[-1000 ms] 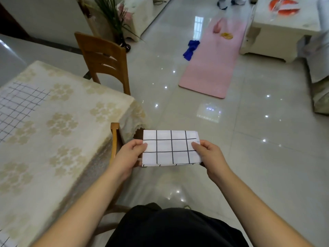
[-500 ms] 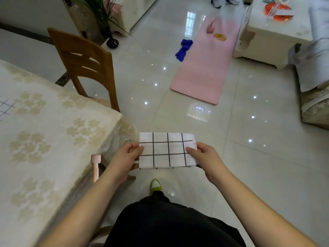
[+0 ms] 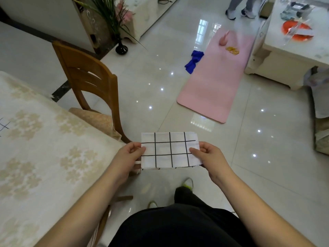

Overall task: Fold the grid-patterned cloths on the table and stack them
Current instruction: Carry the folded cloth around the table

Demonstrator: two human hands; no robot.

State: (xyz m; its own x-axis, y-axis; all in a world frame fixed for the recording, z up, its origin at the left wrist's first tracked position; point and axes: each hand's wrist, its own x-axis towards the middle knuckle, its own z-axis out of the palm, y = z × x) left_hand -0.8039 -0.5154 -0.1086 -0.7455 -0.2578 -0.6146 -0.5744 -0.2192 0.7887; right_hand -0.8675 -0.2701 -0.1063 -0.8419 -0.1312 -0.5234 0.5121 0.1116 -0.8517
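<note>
Glossy tile floor below; left hand (image 3: 129, 155) and right hand (image 3: 207, 155) pinching folded grid cloth (image 3: 170, 150) beside desk (image 3: 44, 148). Risk: layers slipping, fold unravelling.

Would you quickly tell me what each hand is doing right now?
Left hand: pinching the left edge of the folded white cloth with black grid lines, held in the air.
Right hand: pinching the same cloth's right edge.

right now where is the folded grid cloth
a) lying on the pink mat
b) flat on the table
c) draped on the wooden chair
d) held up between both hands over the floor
d: the folded grid cloth is pinched at its ends by the left hand and the right hand, over the tiled floor, right of the table.
</note>
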